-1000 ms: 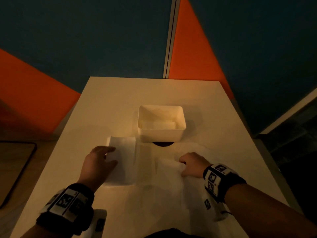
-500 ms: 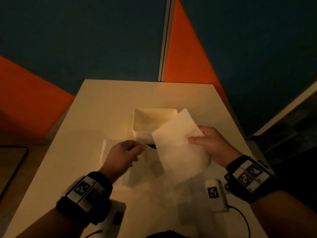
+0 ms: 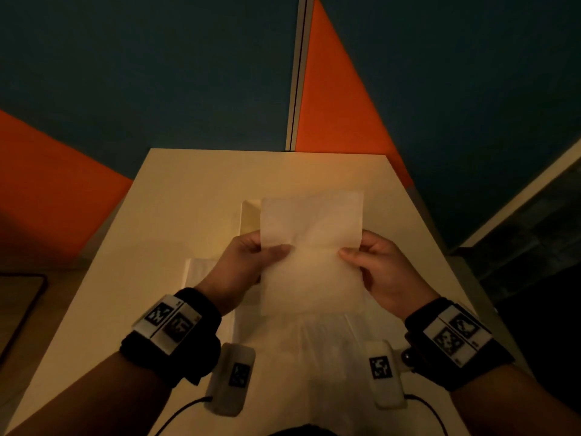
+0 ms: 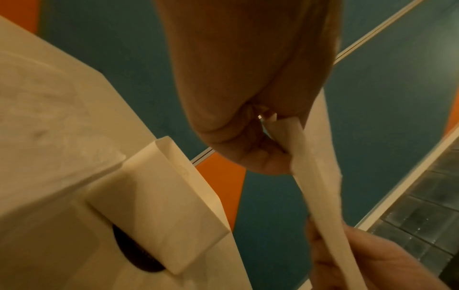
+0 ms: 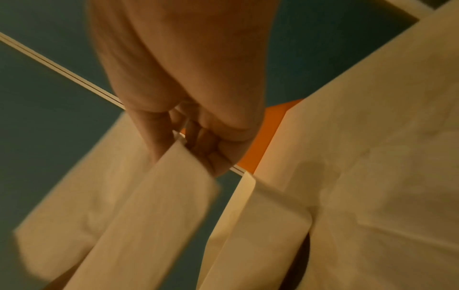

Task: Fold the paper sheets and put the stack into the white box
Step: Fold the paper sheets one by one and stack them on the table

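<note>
A thin white paper sheet (image 3: 311, 247) is held up above the table, bent along a crease across its middle. My left hand (image 3: 270, 250) pinches its left edge and my right hand (image 3: 355, 254) pinches its right edge, thumbs on the near side. The left wrist view shows the left hand (image 4: 280, 137) pinching the sheet (image 4: 315, 176); the right wrist view shows the right hand (image 5: 183, 137) pinching the sheet (image 5: 149, 215). The white box (image 3: 250, 218) stands behind the sheet, mostly hidden. A folded sheet (image 3: 201, 272) lies on the table left of my left hand.
More flat paper (image 3: 314, 341) lies on the table (image 3: 188, 190) below the hands. A dark round hole (image 4: 139, 255) sits under the box's near wall (image 4: 174, 196). Orange and teal partitions (image 3: 339, 105) close off the far edge. A dark mat (image 3: 19, 297) lies left of the table.
The right hand lifted a sheet off the table. The left hand left the folded sheet and took the raised sheet's left edge, so both hands now hold it up before the box.
</note>
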